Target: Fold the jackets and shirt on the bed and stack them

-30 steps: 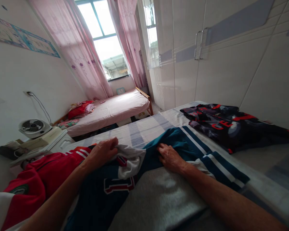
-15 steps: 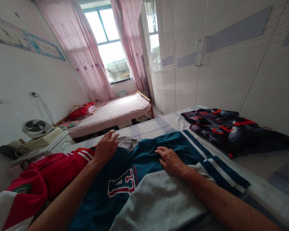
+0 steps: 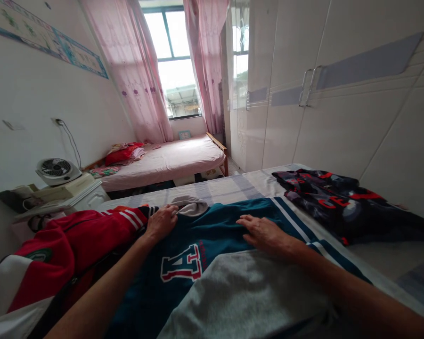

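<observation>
A teal and grey sweatshirt (image 3: 226,216) lies spread in front of me, with a letter A on its chest and a grey sleeve or panel folded over its lower part. At its far left edge, beside the grey collar (image 3: 191,205), the fingers of my left hand (image 3: 162,222) are curled and closed on the fabric. My right hand (image 3: 263,231) is open, palm down, over the right side of the sweatshirt with its fingers stretched out. Striped white-and-teal ribbing (image 3: 293,219) runs along the garment's right side, partly hidden by my forearm.
A red and white jacket (image 3: 88,240) lies left of the sweatshirt. Dark clothing with red lettering (image 3: 332,202) lies to the right on the checked bed sheet (image 3: 240,186). Beyond are a fan (image 3: 58,169), a pink-covered bed (image 3: 166,157) and a white wardrobe (image 3: 286,122).
My left hand has come down onto the sweatshirt by the collar and its fingers have closed. My right hand stays over the right side, fingers still stretched. The view has shifted slightly.
</observation>
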Motion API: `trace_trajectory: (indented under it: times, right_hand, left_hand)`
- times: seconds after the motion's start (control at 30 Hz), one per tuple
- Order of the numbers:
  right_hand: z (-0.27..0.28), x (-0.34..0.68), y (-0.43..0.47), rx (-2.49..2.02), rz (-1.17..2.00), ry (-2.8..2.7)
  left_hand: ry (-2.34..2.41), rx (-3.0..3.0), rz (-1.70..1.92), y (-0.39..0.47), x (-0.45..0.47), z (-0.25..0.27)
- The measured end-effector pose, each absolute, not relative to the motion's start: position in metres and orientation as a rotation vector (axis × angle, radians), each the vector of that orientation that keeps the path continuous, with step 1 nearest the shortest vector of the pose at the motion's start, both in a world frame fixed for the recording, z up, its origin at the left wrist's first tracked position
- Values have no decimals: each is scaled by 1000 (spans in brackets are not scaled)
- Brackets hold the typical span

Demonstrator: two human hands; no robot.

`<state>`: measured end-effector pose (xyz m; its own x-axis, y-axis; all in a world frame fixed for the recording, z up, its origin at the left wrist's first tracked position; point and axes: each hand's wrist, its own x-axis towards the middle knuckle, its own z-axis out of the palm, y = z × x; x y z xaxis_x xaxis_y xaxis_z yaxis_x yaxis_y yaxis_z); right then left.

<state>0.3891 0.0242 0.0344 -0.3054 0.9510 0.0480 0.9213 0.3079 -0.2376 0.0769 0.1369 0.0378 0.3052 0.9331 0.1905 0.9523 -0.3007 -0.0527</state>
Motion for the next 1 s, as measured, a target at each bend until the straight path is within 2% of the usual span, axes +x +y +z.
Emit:
trace_trajectory:
  times: [0.13, 0.33, 0.53, 0.67, 0.8, 1.0]
  right_hand:
    - [56, 433, 54, -1883, -4, -2296]
    - [26, 489, 103, -2036, -148, -2351]
    - [16, 492, 117, -2008, -228, -2473]
    - [26, 489, 122, -2016, -350, -2427]
    - [25, 492, 126, -2130, -189, -2167]
    - [8, 502, 128, -2032, 105, -2205]
  left_hand:
    - [-1730, -2455, -303, 163, 81, 46]
    - [-1708, -2571, -235, 194, 86, 37]
    - [-1638, -2640, -200, 209, 95, 31]
    - [-1725, -2478, -330, 215, 89, 37]
    - [-1767, -2394, -438, 220, 73, 46]
    - [-1527, -2736, -241, 215, 82, 32]
